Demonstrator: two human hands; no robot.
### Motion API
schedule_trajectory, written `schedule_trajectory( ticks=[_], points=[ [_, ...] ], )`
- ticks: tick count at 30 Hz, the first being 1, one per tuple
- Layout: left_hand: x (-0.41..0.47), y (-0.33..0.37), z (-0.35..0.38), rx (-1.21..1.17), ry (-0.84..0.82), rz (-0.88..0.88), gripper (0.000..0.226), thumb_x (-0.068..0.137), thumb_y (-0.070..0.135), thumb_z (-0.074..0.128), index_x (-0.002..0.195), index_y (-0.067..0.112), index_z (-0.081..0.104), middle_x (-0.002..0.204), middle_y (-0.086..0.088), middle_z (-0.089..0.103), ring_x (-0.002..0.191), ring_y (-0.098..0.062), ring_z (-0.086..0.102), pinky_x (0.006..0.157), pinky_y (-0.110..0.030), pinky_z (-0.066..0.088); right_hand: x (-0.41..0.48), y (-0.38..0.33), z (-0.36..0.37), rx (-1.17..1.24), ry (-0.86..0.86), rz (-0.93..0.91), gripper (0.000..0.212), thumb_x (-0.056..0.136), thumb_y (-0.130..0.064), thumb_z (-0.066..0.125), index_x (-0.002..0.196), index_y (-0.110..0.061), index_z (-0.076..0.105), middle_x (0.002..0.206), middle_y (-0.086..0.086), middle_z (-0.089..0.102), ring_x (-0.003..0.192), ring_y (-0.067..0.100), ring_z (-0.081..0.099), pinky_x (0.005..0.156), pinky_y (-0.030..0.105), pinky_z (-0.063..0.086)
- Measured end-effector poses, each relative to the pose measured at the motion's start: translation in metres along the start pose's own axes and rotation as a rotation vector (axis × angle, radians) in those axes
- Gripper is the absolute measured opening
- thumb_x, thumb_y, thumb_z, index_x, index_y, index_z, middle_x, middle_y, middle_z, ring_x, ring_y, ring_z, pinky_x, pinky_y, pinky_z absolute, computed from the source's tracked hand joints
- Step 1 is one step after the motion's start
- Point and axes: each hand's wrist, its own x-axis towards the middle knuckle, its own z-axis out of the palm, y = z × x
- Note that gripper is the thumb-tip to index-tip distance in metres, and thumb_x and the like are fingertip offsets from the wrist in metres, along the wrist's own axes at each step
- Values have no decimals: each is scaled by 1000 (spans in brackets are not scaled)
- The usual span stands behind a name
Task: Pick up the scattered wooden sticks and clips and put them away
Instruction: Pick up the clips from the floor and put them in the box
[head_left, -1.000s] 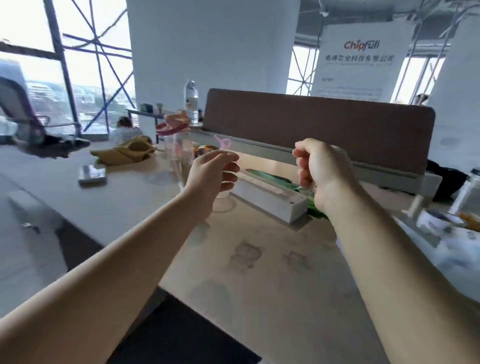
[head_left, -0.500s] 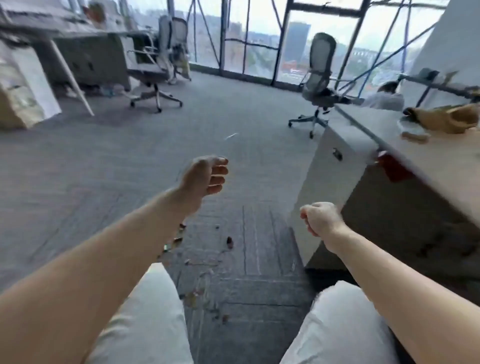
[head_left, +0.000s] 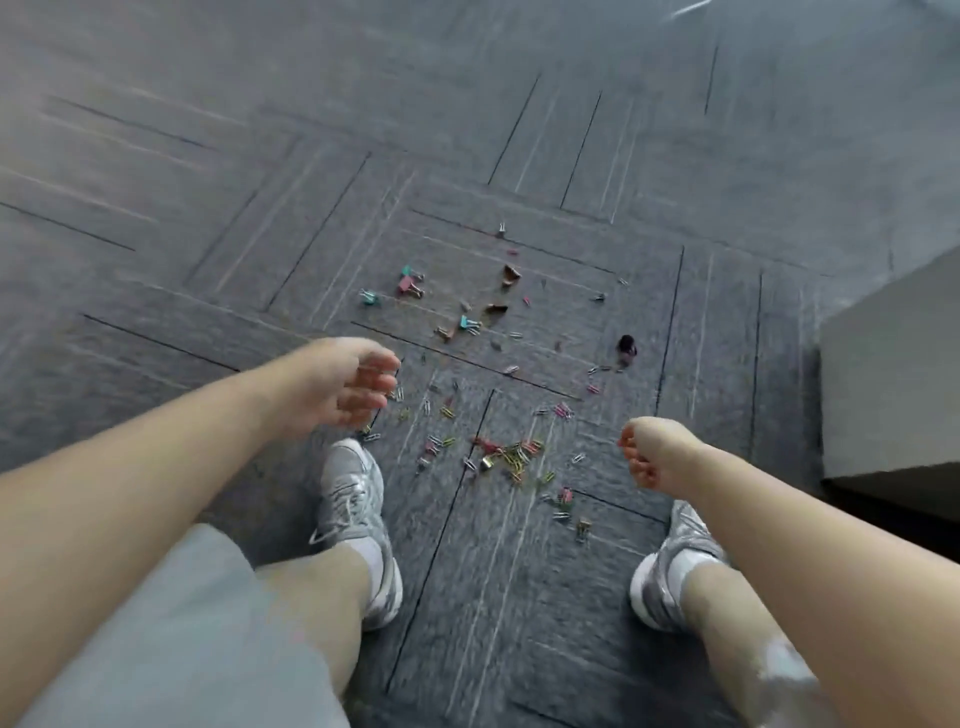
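- Grey carpet floor (head_left: 208, 156), seen from above; the person stands over the mess, one shoe (head_left: 358, 499) on each side of it.
- Paper clips (head_left: 511, 457), many colours, lie thickest between the feet. Strays trail up toward the left hand and down by the right shoe (head_left: 670, 561).
- Binder clips (head_left: 410, 285), pink and teal, lie further out on the carpet, well apart from the paper-clip heap. Two brown pieces (head_left: 510, 274) sit near them; they may be wooden clips, but blur makes that uncertain.
- No plain wooden stick is identifiable anywhere on the floor.
- A small dark lump (head_left: 626, 344) lies to the right of the spread; what it is cannot be told.
- Left hand (head_left: 358, 384): above the floor beside the left fringe of the clips, fingers loosely bent and spread, holding nothing.
- Right hand (head_left: 649, 452): above the right side of the heap, fingers curled tight into the palm; nothing shows inside the curl.
- No box or container for the clips is in view. A grey block (head_left: 893, 374) fills the right edge.
- Progress, as judged: barely started. Everything visible is still on the carpet and nothing is gathered. The whole spread is left to pick up, the tight heap being the likeliest first grab.
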Motion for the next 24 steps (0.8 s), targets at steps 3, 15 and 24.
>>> schedule_trajectory(
  ticks=[3, 15, 24],
  points=[
    [76, -20, -3, 247, -2, -13, 14, 95, 19, 51, 85, 13, 59, 73, -1, 59, 49, -11, 53, 50, -19, 38, 68, 6, 36, -231, 33, 51, 27, 96, -13, 37, 68, -14, 39, 49, 3, 33, 31, 13, 28, 36, 14, 21],
    [246, -190, 77, 499, -66, -80, 22, 88, 19, 58, 110, 20, 52, 98, -2, 57, 64, -18, 52, 55, -28, 43, 217, 65, 143, -576, 266, -379, 79, 91, -48, 54, 152, -25, 10, 159, 0, -12, 146, 22, -5, 117, 44, 15],
    [243, -208, 63, 48, -46, -205, 17, 96, 11, 48, 96, 18, 63, 105, -7, 63, 86, -18, 61, 68, -29, 54, 191, 115, 221, -930, 183, -739, 51, 98, -25, 51, 145, -13, 35, 158, 13, 13, 144, 39, 5, 112, 48, 25]
  ],
)
